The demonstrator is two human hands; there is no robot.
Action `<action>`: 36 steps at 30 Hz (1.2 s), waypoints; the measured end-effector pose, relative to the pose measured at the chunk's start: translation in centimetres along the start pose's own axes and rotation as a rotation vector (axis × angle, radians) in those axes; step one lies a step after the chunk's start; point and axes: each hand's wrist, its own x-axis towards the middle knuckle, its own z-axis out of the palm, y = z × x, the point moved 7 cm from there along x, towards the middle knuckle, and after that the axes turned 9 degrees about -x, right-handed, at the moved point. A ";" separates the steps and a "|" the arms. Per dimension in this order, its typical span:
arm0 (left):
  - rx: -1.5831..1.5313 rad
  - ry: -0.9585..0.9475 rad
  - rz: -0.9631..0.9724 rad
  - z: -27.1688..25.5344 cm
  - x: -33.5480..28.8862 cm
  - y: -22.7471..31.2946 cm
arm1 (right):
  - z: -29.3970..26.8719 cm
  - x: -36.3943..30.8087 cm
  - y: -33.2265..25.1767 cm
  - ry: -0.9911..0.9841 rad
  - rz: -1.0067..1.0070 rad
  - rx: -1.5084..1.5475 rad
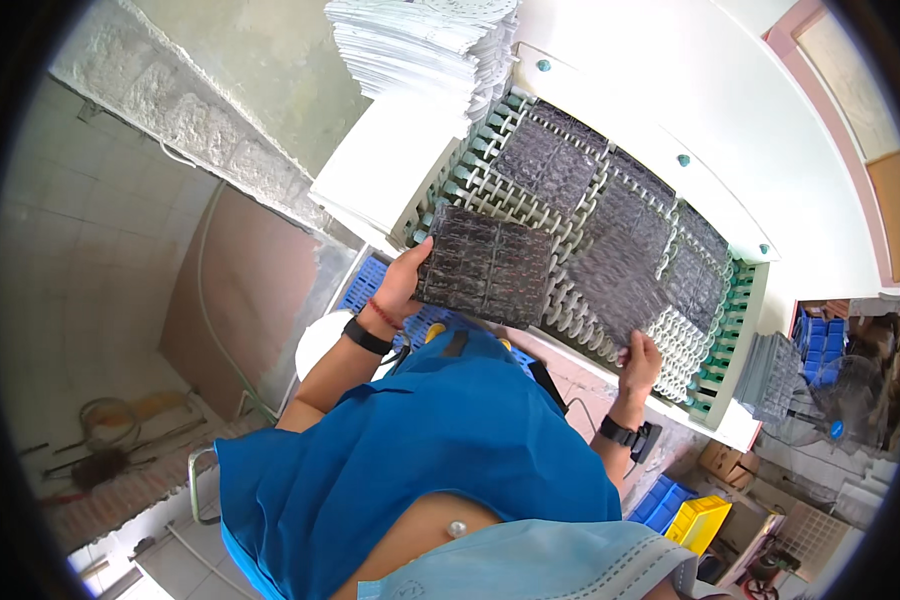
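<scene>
My left hand (402,282) is closed on the left edge of a dark rectangular panel (485,265), which has a gridded, circuit-board-like pattern. It is held tilted over the near left corner of a roller conveyor (570,298). My right hand (639,362) pinches the near corner of a second dark panel (615,275), blurred by motion, above the middle rollers. Further panels of the same kind lie flat on the rollers beyond, among them one at the far left (545,165) and one at the right (698,285).
White machine housing (660,110) rises behind the conveyor. A tall stack of pale sheets (420,50) stands at its far left corner, and a stack of grey panels (770,375) at its right end. Blue crates (662,503), a yellow crate (698,524) and a fan (850,405) are at the right.
</scene>
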 end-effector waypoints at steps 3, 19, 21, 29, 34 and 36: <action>0.032 0.070 0.036 -0.8 -1.1 1.0 | 7.7 -1.2 -2.3 -0.203 0.000 -0.183; 0.253 0.032 0.028 0.9 -0.1 -0.4 | 14.6 -4.2 -2.8 -0.475 0.079 -0.174; 0.235 -0.067 0.044 0.3 1.2 -1.1 | 12.4 -3.2 -2.1 -0.410 0.068 -0.202; 0.163 0.139 0.060 -0.1 2.6 -1.0 | -1.5 2.2 -1.5 0.113 -0.036 -0.497; 0.218 0.031 0.034 1.0 3.6 -2.9 | -0.9 1.1 -5.2 0.308 -0.249 -0.924; 0.229 -0.004 0.001 1.6 4.2 -4.0 | 3.0 0.3 -5.6 0.071 -0.290 -0.613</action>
